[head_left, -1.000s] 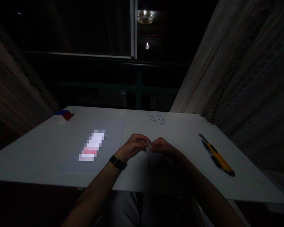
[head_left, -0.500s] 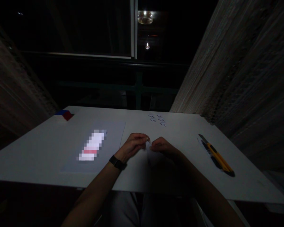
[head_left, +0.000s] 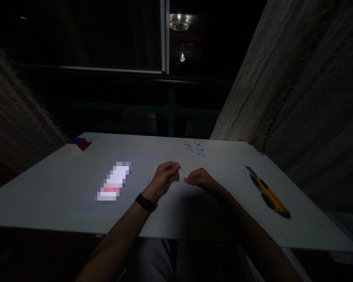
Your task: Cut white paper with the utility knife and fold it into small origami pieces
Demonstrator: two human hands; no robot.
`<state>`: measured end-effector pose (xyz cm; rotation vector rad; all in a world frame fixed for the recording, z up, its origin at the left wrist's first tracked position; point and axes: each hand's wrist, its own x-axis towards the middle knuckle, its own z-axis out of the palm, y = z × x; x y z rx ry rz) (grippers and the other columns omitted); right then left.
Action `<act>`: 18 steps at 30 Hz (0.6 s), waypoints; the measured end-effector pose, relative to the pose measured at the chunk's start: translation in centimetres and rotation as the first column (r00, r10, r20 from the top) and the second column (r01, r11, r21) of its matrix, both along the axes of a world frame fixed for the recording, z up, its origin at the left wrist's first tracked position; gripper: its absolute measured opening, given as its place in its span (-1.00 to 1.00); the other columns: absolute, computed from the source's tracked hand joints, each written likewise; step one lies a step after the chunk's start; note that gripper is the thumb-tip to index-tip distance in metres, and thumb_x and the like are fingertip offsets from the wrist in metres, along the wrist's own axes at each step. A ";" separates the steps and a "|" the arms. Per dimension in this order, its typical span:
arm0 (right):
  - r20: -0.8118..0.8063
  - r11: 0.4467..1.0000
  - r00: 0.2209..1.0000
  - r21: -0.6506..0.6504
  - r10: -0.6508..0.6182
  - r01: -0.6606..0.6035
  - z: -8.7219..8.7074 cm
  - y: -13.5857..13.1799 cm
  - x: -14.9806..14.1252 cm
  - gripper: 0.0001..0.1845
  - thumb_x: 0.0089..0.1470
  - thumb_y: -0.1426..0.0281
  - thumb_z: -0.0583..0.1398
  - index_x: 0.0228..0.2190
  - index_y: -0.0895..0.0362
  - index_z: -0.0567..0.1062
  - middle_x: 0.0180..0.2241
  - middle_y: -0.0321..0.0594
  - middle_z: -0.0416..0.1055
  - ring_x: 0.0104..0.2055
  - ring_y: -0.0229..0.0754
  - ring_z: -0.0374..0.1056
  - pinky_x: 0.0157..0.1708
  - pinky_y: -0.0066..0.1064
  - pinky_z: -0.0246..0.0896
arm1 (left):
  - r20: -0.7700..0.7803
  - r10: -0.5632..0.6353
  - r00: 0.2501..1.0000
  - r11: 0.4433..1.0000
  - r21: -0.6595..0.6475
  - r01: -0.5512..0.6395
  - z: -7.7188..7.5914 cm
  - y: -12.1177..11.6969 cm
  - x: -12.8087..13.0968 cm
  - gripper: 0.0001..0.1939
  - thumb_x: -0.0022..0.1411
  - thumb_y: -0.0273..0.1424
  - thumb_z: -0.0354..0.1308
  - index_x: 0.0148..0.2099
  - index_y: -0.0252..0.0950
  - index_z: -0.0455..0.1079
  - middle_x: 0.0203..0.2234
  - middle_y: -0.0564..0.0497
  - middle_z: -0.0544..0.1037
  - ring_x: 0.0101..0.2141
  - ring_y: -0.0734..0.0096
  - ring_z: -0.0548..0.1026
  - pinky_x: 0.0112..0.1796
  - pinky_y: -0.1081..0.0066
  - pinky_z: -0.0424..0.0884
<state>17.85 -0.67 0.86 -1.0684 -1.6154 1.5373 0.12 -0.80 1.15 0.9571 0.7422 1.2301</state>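
Both my hands meet over the middle of a white table (head_left: 47,188) in dim light. My left hand (head_left: 164,177), with a dark watch on its wrist, pinches the top corner of a small piece of white paper (head_left: 186,188). My right hand (head_left: 200,180) pinches the same paper from the right side. The paper hangs down between the two hands, just above the table top.
A yellow and black utility knife (head_left: 267,192) lies at the right. Several tiny paper bits (head_left: 195,148) sit at the far middle. A large sheet (head_left: 135,172) with a blurred label lies left. A red and blue object (head_left: 78,143) rests at the far left corner.
Both hands have lifted slightly and moved apart a little. The small white paper between them has unfolded and now shows as a larger flap.
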 end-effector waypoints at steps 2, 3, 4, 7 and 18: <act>0.006 1.000 1.000 -0.008 0.006 -0.006 0.4 -0.1 0.1 -0.64 -0.34 0.16 0.34 -0.72 0.19 0.41 -0.79 -0.45 0.10 -0.68 -0.42 -0.09 -0.64 -0.45 -0.28 | -0.010 0.032 0.999 0.999 0.020 -0.032 0.3 0.1 -0.4 -0.72 -0.11 -0.26 0.33 -0.42 -0.37 0.43 -0.55 0.02 0.41 -0.55 0.58 0.34 -0.58 0.59 0.22; 0.015 1.000 1.000 -0.010 0.015 -0.015 0.6 -0.1 0.2 -0.64 -0.34 0.16 0.34 -0.73 0.19 0.41 -0.78 -0.45 0.10 -0.68 -0.42 -0.09 -0.64 -0.45 -0.28 | -0.038 0.037 0.999 0.998 0.042 -0.035 0.5 0.0 -0.6 -0.71 -0.08 -0.24 0.31 -0.40 -0.38 0.45 -0.51 -0.02 0.44 -0.52 0.54 0.37 -0.55 0.57 0.25; 0.027 1.000 0.999 -0.010 0.028 -0.027 0.8 -0.1 0.3 -0.64 -0.34 0.16 0.33 -0.73 0.19 0.40 -0.78 -0.45 0.09 -0.68 -0.42 -0.09 -0.64 -0.46 -0.27 | -0.089 0.029 0.996 0.997 0.073 -0.023 0.7 0.0 -0.8 -0.70 -0.05 -0.22 0.29 -0.38 -0.39 0.46 -0.49 -0.05 0.46 -0.49 0.50 0.39 -0.53 0.55 0.28; 0.100 0.996 0.991 0.021 0.087 -0.089 1.1 0.0 0.8 -0.63 -0.32 0.16 0.32 -0.73 0.20 0.40 -0.78 -0.46 0.05 -0.67 -0.42 -0.10 -0.64 -0.46 -0.28 | -0.330 -0.008 0.944 0.983 0.168 0.068 1.0 -0.3 -0.8 -0.67 0.00 -0.19 0.24 -0.36 -0.40 0.50 -0.51 -0.09 0.50 -0.51 0.46 0.41 -0.52 0.51 0.29; 0.221 0.991 0.970 0.069 0.101 -0.119 1.0 0.1 0.9 -0.64 -0.29 0.16 0.30 -0.72 0.21 0.40 -0.77 -0.46 0.04 -0.66 -0.43 -0.12 -0.64 -0.48 -0.27 | -0.521 0.036 0.853 0.974 0.208 0.086 0.5 -0.3 -0.4 -0.79 -0.12 -0.29 0.32 -0.46 -0.36 0.52 -0.70 -0.01 0.48 -0.66 0.46 0.39 -0.59 0.49 0.26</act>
